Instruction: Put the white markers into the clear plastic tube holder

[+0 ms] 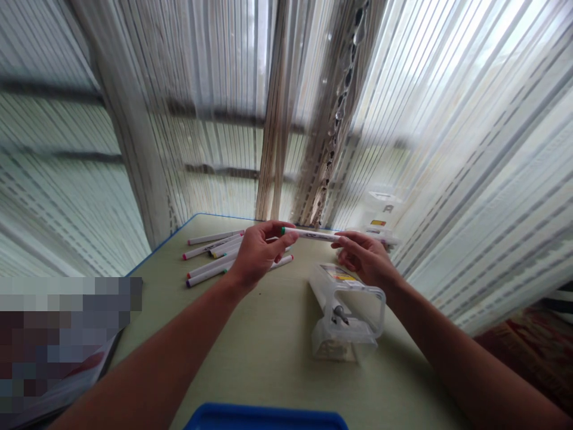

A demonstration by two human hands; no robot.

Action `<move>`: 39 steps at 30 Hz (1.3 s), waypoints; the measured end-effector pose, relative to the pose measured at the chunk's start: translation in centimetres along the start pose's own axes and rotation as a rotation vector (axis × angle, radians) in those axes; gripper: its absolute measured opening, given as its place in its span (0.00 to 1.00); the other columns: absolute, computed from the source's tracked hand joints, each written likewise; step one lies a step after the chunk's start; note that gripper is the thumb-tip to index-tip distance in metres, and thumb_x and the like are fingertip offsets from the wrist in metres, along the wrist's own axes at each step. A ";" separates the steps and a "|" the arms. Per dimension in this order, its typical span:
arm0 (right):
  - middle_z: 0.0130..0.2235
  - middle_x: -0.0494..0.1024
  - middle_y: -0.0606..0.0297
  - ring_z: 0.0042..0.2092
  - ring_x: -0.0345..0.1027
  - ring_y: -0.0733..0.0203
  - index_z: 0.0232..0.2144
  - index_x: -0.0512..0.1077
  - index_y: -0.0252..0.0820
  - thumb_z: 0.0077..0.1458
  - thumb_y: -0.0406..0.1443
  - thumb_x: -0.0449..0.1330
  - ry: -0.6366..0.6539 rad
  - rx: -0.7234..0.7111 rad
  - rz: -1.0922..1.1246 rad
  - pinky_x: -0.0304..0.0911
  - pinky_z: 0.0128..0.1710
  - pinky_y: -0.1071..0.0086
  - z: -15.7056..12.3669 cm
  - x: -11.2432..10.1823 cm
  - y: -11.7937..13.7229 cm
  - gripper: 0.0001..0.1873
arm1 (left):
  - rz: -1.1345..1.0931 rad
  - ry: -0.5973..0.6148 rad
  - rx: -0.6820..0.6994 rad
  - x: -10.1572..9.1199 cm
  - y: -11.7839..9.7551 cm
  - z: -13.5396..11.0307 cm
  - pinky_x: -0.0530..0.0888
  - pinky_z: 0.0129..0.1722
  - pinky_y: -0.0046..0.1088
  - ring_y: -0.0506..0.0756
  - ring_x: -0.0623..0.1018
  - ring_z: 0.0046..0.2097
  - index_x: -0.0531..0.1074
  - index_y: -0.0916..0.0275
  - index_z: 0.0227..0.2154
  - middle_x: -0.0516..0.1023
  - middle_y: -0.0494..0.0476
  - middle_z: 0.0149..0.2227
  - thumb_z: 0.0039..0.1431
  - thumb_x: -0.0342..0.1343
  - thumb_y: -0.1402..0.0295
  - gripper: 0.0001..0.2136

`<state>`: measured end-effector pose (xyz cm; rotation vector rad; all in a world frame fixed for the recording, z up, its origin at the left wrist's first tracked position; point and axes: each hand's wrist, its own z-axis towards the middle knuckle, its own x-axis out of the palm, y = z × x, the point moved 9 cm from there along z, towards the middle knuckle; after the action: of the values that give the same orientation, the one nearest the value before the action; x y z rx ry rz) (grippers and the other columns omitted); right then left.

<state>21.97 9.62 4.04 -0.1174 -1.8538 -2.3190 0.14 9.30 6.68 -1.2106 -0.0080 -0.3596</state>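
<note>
A white marker with a green end (313, 235) is held level above the far part of the table. My left hand (260, 251) pinches it near the green end, and the fingertips of my right hand (364, 254) grip its other end. Beneath and beside my left hand lie several white markers (210, 276) with pink, orange, purple and other coloured ends, partly hidden by that hand. Just below my right hand, a clear plastic case (320, 298) rests on its side with its lid open toward me. A dark grey pointed piece (341, 315) shows inside it.
Behind my right hand stands another clear plastic case (380, 224). The pale green table (268, 358) has a blue edge, with a striped sheer curtain (233, 119) hanging behind it. A blue object (266, 418) sits at the near edge, and a blurred-out flat item (67, 352) lies at left.
</note>
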 end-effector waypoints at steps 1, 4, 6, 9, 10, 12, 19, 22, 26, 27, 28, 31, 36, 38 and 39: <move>0.30 0.79 0.63 0.18 0.59 0.73 0.35 0.79 0.41 0.47 0.41 0.71 0.002 -0.002 -0.004 0.47 0.15 0.76 0.1 0.0 0.0 0.13 | -0.009 0.011 0.004 0.2 -0.1 -0.1 0.60 0.18 0.20 0.43 0.64 0.19 0.78 0.66 0.37 0.73 0.48 0.25 0.48 0.69 0.67 0.13; 0.30 0.79 0.63 0.17 0.53 0.75 0.36 0.79 0.41 0.47 0.41 0.70 0.008 0.005 -0.017 0.43 0.15 0.76 0.2 -0.1 -0.2 0.14 | -0.035 0.031 0.009 0.9 -0.6 -0.5 0.60 0.18 0.19 0.42 0.65 0.20 0.78 0.65 0.35 0.74 0.48 0.24 0.45 0.71 0.68 0.13; 0.30 0.79 0.63 0.18 0.52 0.75 0.37 0.79 0.40 0.47 0.41 0.71 0.010 0.020 -0.026 0.44 0.15 0.76 0.2 -0.1 -0.4 0.16 | -0.049 0.042 0.004 1.4 -0.9 -0.7 0.60 0.19 0.19 0.43 0.65 0.20 0.79 0.65 0.35 0.75 0.48 0.24 0.43 0.72 0.68 0.15; 0.31 0.79 0.62 0.19 0.51 0.75 0.38 0.79 0.40 0.46 0.42 0.71 0.020 0.046 -0.033 0.45 0.16 0.75 0.1 0.1 -0.6 0.17 | -0.059 0.061 -0.007 2.1 -1.2 -1.1 0.62 0.21 0.20 0.44 0.68 0.22 0.79 0.65 0.34 0.76 0.50 0.24 0.40 0.73 0.68 0.17; 0.31 0.79 0.62 0.19 0.50 0.75 0.39 0.79 0.40 0.45 0.41 0.71 0.023 0.053 -0.031 0.44 0.16 0.75 0.1 0.2 -0.7 0.18 | -0.059 0.065 -0.011 2.3 -1.3 -1.3 0.63 0.21 0.21 0.45 0.69 0.23 0.79 0.65 0.34 0.76 0.50 0.24 0.39 0.74 0.68 0.17; 0.31 0.78 0.62 0.19 0.50 0.76 0.39 0.79 0.40 0.45 0.41 0.71 0.032 0.064 -0.023 0.43 0.16 0.75 0.0 0.4 -0.7 0.18 | -0.057 0.072 -0.016 2.6 -1.4 -1.5 0.63 0.21 0.21 0.45 0.69 0.23 0.79 0.65 0.33 0.76 0.51 0.25 0.39 0.74 0.67 0.16; 0.28 0.77 0.65 0.19 0.49 0.75 0.39 0.80 0.40 0.44 0.39 0.71 0.049 0.097 -0.001 0.42 0.17 0.74 -0.1 1.0 -0.8 0.17 | -0.034 0.120 -0.023 3.3 -1.5 -1.8 0.63 0.21 0.20 0.46 0.69 0.24 0.79 0.66 0.32 0.77 0.52 0.25 0.38 0.73 0.69 0.16; 0.27 0.76 0.66 0.18 0.49 0.76 0.38 0.81 0.40 0.44 0.39 0.71 0.055 0.103 0.006 0.41 0.17 0.75 -0.1 1.1 -0.8 0.17 | -0.037 0.122 -0.025 3.4 -1.6 -1.9 0.63 0.21 0.20 0.45 0.69 0.23 0.79 0.65 0.32 0.76 0.51 0.24 0.38 0.73 0.69 0.16; 0.26 0.75 0.66 0.18 0.50 0.76 0.38 0.81 0.39 0.44 0.39 0.71 0.055 0.098 0.014 0.41 0.16 0.75 -0.1 1.0 -0.9 0.17 | -0.038 0.119 -0.027 3.4 -1.6 -1.8 0.64 0.22 0.20 0.45 0.70 0.24 0.79 0.65 0.32 0.76 0.51 0.24 0.38 0.73 0.70 0.16; 0.26 0.75 0.66 0.18 0.50 0.76 0.38 0.81 0.39 0.44 0.39 0.72 0.057 0.099 0.015 0.41 0.16 0.75 -0.1 1.0 -0.9 0.17 | -0.041 0.121 -0.029 3.4 -1.6 -1.8 0.64 0.22 0.20 0.45 0.70 0.24 0.79 0.65 0.32 0.77 0.51 0.25 0.38 0.73 0.70 0.16; 0.27 0.76 0.66 0.18 0.50 0.76 0.38 0.81 0.39 0.44 0.39 0.72 0.057 0.099 0.017 0.42 0.16 0.75 -0.1 1.0 -0.9 0.17 | -0.046 0.123 -0.030 3.4 -1.6 -1.8 0.64 0.22 0.20 0.45 0.70 0.24 0.79 0.65 0.32 0.77 0.51 0.25 0.37 0.74 0.70 0.16; 0.28 0.77 0.65 0.18 0.50 0.76 0.38 0.80 0.39 0.44 0.39 0.72 0.061 0.094 0.013 0.42 0.16 0.75 -0.1 1.0 -0.9 0.17 | -0.049 0.125 -0.035 3.4 -1.6 -1.9 0.64 0.22 0.20 0.46 0.70 0.24 0.79 0.66 0.32 0.77 0.51 0.25 0.37 0.74 0.69 0.17; 0.30 0.78 0.63 0.18 0.50 0.76 0.38 0.80 0.40 0.45 0.40 0.71 0.052 0.072 -0.011 0.42 0.16 0.75 -0.1 0.7 -0.8 0.16 | -0.054 0.104 -0.016 2.9 -1.6 -1.6 0.61 0.20 0.20 0.44 0.67 0.22 0.78 0.65 0.33 0.75 0.50 0.24 0.40 0.73 0.67 0.15; 0.30 0.78 0.63 0.19 0.49 0.76 0.38 0.80 0.40 0.46 0.41 0.71 0.034 0.057 -0.020 0.42 0.17 0.75 -0.1 0.5 -0.7 0.16 | -0.044 0.070 -0.001 2.4 -1.6 -1.4 0.61 0.19 0.20 0.44 0.66 0.21 0.78 0.65 0.34 0.75 0.49 0.24 0.43 0.71 0.66 0.15; 0.30 0.78 0.63 0.19 0.49 0.76 0.37 0.80 0.40 0.46 0.41 0.71 0.022 0.050 -0.025 0.42 0.17 0.75 -0.1 0.3 -0.7 0.16 | -0.029 0.043 0.005 2.0 -1.5 -1.2 0.60 0.19 0.20 0.44 0.66 0.21 0.78 0.65 0.35 0.74 0.49 0.24 0.44 0.71 0.65 0.15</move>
<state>21.55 9.68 3.44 -0.0630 -1.9117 -2.2793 1.36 7.20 8.01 -1.1986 0.0106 -0.4106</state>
